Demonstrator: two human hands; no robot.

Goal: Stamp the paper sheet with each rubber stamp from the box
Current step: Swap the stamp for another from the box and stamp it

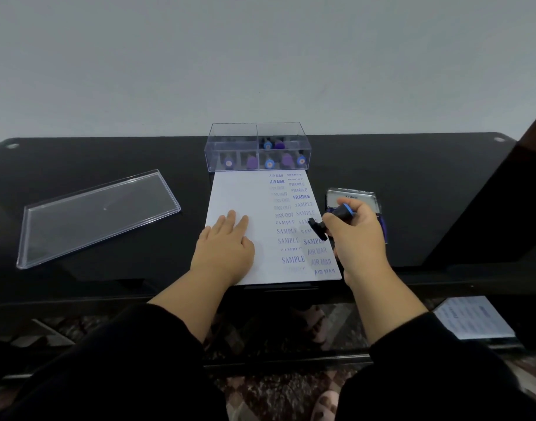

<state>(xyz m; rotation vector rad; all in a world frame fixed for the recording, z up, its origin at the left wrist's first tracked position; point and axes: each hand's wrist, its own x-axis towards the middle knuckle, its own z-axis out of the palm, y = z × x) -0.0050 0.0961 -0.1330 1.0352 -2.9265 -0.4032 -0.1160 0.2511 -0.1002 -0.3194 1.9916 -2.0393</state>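
A white paper sheet [245,192] lies on the black table, its right half covered with blue prints reading AIR MAIL, FRAGILE, FAX OUT and SAMPLE. My left hand [225,247] rests flat on the sheet's lower left part, fingers straight. My right hand [356,235] grips a black rubber stamp with a blue ring [336,215], tilted, its base just above the sheet's right edge. A clear plastic box [257,147] with several blue and purple stamps stands behind the sheet. An open ink pad [356,199] sits right of the sheet, partly hidden by my right hand.
The box's clear lid [96,214] lies on the table [428,192] to the left. A grey wall rises behind the table. A second printed sheet [473,317] lies on a lower shelf at the right. A dark panel stands at the far right edge.
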